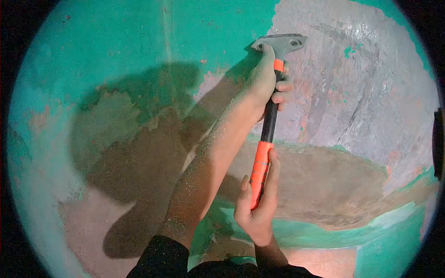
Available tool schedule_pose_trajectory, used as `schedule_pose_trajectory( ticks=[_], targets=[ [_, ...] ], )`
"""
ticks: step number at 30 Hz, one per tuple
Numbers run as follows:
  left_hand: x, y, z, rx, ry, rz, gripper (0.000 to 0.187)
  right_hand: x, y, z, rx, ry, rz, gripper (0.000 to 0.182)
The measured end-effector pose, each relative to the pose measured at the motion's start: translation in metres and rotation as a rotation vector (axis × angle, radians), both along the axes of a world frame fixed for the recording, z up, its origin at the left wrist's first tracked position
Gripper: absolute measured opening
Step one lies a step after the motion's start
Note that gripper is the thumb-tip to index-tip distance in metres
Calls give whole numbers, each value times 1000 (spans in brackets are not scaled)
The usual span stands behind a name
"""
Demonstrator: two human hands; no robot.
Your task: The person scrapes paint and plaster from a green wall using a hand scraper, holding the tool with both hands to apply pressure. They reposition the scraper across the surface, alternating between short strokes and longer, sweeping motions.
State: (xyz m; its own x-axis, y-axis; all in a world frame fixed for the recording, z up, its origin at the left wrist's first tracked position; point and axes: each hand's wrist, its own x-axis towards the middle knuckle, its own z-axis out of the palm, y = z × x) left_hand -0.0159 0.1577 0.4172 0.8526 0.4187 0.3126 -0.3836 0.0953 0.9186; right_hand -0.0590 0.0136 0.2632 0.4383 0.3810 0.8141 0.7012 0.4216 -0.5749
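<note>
Right hand (257, 208) gripped orange scraper (269, 116) handle low; left hand (266, 81) clasped near blade. Wall (371, 92) upper right stripped bare; green paint (139, 37) remained upper left.

Orange-and-black handled scraper (270, 116), upright, grey blade head seemingly pressed against the wall, gripped at both ends

Only the wall (116, 55) blocks the front; sides open.
</note>
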Motion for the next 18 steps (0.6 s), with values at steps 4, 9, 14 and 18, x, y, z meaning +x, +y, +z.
schedule_pose_trajectory(
  ticks=[4,9,14,18],
  targets=[
    [-1,-2,-1,-22,7,4,62,-2,-8,0,-60,26,16,63],
    [2,1,2,-59,-26,-32,61,-5,-9,8,-35,-3,11,62],
    [0,-4,11,-32,-25,36,60,-1,-7,14,-3,-51,-38,62],
    [1,-4,10,-40,-23,2,59,-3,-14,16,-48,48,51,59]
  ],
)
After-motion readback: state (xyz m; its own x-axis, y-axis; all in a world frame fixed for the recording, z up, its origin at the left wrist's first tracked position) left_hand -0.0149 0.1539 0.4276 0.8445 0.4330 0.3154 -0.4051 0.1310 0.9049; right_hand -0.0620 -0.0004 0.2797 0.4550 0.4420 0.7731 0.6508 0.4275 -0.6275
